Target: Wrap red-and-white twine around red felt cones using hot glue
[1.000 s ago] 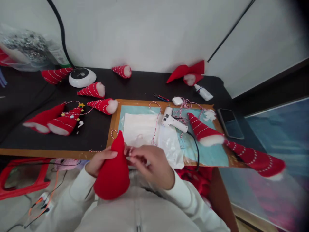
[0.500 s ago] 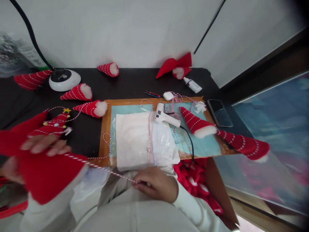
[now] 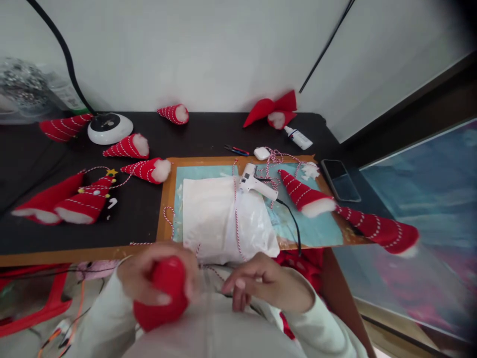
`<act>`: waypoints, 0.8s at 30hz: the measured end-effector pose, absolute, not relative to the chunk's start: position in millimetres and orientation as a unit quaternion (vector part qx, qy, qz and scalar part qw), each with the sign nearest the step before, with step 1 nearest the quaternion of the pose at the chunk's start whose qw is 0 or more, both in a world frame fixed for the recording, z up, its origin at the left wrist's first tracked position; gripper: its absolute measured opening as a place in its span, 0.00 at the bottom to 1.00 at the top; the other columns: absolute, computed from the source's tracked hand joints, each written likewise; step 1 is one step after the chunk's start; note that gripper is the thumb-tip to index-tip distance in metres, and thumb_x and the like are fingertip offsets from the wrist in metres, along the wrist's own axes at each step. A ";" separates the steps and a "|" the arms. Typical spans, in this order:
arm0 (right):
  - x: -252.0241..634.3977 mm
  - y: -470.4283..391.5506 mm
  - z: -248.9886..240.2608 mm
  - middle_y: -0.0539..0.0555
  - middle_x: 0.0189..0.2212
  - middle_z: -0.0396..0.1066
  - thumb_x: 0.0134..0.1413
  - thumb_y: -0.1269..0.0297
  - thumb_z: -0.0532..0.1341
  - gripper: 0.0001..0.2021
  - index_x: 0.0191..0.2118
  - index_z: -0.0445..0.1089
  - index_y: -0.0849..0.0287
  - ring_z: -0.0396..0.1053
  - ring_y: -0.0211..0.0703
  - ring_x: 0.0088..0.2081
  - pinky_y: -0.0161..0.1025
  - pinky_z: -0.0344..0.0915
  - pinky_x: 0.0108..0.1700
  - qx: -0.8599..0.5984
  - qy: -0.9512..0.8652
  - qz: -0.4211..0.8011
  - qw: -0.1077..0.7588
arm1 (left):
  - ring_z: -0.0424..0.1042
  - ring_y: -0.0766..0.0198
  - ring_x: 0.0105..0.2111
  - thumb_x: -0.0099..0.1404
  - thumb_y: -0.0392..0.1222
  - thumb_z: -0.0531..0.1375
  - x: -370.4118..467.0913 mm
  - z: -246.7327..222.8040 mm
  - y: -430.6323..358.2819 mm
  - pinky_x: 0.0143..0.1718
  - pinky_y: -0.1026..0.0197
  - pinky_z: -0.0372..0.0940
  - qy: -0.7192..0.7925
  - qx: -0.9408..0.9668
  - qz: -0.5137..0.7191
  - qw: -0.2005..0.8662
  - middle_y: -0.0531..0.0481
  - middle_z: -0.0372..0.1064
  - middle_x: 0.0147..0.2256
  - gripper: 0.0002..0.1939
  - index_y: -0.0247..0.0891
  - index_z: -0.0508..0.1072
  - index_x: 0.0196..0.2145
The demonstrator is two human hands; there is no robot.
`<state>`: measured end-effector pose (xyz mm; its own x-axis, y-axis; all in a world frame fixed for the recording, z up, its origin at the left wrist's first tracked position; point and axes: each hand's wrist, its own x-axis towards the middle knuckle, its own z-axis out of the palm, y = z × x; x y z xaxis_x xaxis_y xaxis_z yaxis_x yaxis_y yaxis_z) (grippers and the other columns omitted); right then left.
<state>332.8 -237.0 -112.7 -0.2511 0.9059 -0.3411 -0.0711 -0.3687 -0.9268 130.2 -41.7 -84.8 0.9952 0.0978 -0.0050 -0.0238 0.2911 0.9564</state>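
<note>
In front of my body, my left hand (image 3: 139, 278) wraps round a red felt cone (image 3: 168, 283), blurred by motion, with its rounded end up. A red-and-white twine (image 3: 237, 219) runs down over a white plastic bag (image 3: 208, 214) on the desk's front edge. Another stretch of twine passes between the cone and my right hand (image 3: 266, 283), whose thumb and fingers are pinched at its end. The fingertips partly hide what they grip. Beyond the right hand, a white glue gun (image 3: 258, 184) lies on the bag's upper right corner.
Several twine-wrapped red cones with white stuffing, such as one cone (image 3: 147, 170), lie about the black desk (image 3: 208, 136). A phone (image 3: 340, 180), white bottle (image 3: 298, 137) and thread snips (image 3: 237, 150) lie farther back. The glue gun's black cord (image 3: 296, 223) hangs over the front edge.
My left hand has brought the red felt cone from the left side to in front of my body and turned it. The twine between the hands has gone from taut to short and slack.
</note>
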 end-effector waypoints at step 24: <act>340.8 -161.2 -109.9 0.49 0.32 0.73 0.60 0.55 0.65 0.09 0.33 0.76 0.53 0.61 0.33 0.24 0.36 0.62 0.28 -0.557 -0.291 0.316 0.710 | 0.69 0.62 0.35 0.59 0.51 0.68 164.4 -106.5 -72.7 0.37 0.60 0.66 0.395 0.497 0.187 0.749 0.49 0.69 0.41 0.21 0.41 0.70 0.46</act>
<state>340.8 -161.2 -109.9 0.6308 0.7735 0.0613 -0.1245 0.1789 -0.9760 164.4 -72.7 -106.5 0.6182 0.6729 -0.4062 0.1128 0.4355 0.8931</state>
